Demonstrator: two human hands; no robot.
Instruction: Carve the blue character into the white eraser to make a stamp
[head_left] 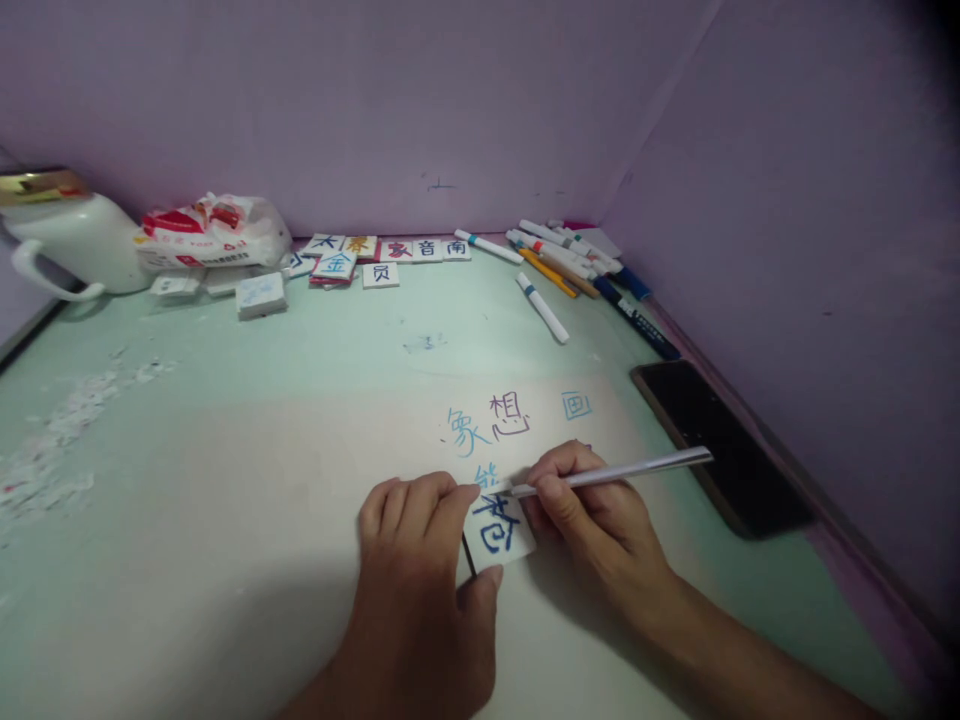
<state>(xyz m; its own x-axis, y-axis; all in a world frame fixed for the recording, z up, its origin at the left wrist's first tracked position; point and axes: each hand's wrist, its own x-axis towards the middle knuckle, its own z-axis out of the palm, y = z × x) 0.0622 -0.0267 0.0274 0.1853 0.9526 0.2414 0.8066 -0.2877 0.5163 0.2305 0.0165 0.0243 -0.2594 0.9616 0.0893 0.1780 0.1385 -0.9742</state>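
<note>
My left hand [424, 570] grips a small white card [517, 545] by its edges, thumb at the near edge and fingertips at the far one. A dark blue handwritten character covers the card, which has a dark left edge. My right hand [600, 525] pinches a slim silver craft knife [645, 466], its narrow tip touching or just above the card's far edge. Beneath lies a pale sheet [300, 460] with characters in blue and purple; the card and my hands cover part of the writing.
Character cards [381, 274] and a card stack [261, 296] lie at the back, beside a tissue pack [214, 232] and white jug [112, 240]. Markers [542, 308] and a phone [720, 445] are at right. White scraps [71, 420] litter the left. Purple walls border the table.
</note>
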